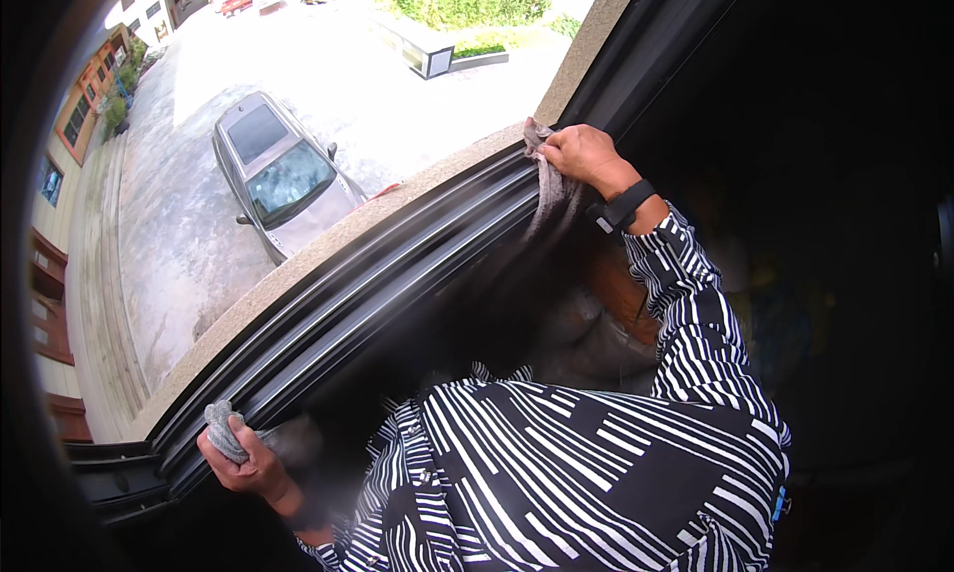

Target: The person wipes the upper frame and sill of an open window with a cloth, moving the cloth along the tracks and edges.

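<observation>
My left hand (250, 464) grips a bunched grey cloth (223, 430) beside the lower left end of a dark metal window track (350, 296). At the track's upper right end, my right hand (585, 153) holds a pinkish-grey rag (550, 184), part of which hangs down over the rails. The top of this rag reaches the corner where the track meets the upright window frame (656, 43). Both sleeves are black-and-white striped, and a black band is on my right wrist.
Outside the track runs a rough stone sill (313, 263). Far below, a silver car (279, 169) is parked on paved ground beside a building with steps (100, 274). The room around me is very dark, with details hard to make out.
</observation>
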### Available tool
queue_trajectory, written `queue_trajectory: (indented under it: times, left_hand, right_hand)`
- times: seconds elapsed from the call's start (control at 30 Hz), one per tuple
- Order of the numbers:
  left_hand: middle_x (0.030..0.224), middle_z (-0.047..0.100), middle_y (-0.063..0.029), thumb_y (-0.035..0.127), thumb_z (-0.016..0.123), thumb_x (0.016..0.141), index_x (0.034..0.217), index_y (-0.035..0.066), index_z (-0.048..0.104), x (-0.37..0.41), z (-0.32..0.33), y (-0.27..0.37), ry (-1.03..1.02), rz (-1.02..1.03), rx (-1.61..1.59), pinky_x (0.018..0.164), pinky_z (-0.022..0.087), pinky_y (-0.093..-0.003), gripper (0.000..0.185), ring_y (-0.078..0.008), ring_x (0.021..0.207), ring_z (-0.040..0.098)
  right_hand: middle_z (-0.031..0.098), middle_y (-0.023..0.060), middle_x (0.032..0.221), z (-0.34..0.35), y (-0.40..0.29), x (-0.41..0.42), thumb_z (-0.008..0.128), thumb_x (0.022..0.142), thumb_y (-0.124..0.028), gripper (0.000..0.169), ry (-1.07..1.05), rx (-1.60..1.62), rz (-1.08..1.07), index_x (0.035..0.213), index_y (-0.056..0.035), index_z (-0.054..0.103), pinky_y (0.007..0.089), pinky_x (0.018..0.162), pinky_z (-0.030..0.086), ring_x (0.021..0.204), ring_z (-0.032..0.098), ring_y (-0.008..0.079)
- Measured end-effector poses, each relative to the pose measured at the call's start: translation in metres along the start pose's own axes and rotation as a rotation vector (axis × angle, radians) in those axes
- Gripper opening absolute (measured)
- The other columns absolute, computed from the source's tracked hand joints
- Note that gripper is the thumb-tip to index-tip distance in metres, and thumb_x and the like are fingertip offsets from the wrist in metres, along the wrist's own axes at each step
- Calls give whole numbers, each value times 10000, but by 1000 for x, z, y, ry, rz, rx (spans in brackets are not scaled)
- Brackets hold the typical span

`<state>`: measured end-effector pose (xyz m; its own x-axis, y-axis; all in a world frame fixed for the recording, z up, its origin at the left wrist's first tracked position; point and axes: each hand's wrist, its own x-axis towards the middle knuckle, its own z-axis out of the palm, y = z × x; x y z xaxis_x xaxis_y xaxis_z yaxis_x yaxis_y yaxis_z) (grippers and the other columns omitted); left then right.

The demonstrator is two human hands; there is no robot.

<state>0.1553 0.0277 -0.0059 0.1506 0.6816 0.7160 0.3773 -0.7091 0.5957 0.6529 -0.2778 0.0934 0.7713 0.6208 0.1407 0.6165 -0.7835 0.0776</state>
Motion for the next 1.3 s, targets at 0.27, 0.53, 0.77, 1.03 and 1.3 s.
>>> queue_trajectory:
  times: [0.27, 0.53, 0.77, 1.03, 1.3]
  left_hand:
    - [847, 636, -146, 117, 675, 895, 968, -16, 610, -1, -5, -9, 25, 10, -16, 695, 506, -365, 165, -298, 728, 613]
    - [1031, 699, -182, 56, 630, 962, 1065, -92, 588, -1, -10, -11, -37, 11, 35, 818, 571, -319, 185, -221, 907, 681]
    - [1115, 686, -222, 42, 612, 963, 1111, -113, 572, -5, -19, -14, -76, -57, 95, 889, 584, -334, 218, -260, 979, 691]
    - [1141, 681, -238, 43, 592, 963, 1135, -129, 553, -4, -16, -10, -83, -23, 161, 892, 573, -353, 246, -281, 1002, 689]
    - [1110, 689, -235, 78, 617, 953, 1136, -112, 568, -7, -27, -30, -29, -13, 187, 872, 564, -360, 268, -286, 982, 692]
  right_hand:
    - [634, 110, 749, -8, -125, -82, 688, 892, -319, 209, 185, 347, -478, 948, -120, 722, 383, 624, 558, 694, 676, 320]
    - [721, 133, 772, 9, -12, -23, 542, 954, -359, 334, 177, -5, -64, 828, -122, 741, 446, 682, 574, 741, 712, 324]
    - [686, 134, 746, -8, -48, -46, 632, 895, -249, 190, 364, 377, -242, 795, -104, 705, 424, 633, 553, 713, 684, 324]
    - [666, 150, 765, 0, -60, -45, 628, 921, -266, 209, 241, 136, -229, 829, -80, 661, 430, 630, 563, 699, 679, 360]
    - [711, 174, 802, 6, -44, -32, 598, 932, -374, 286, 19, 186, -225, 932, -142, 764, 446, 742, 567, 792, 703, 363]
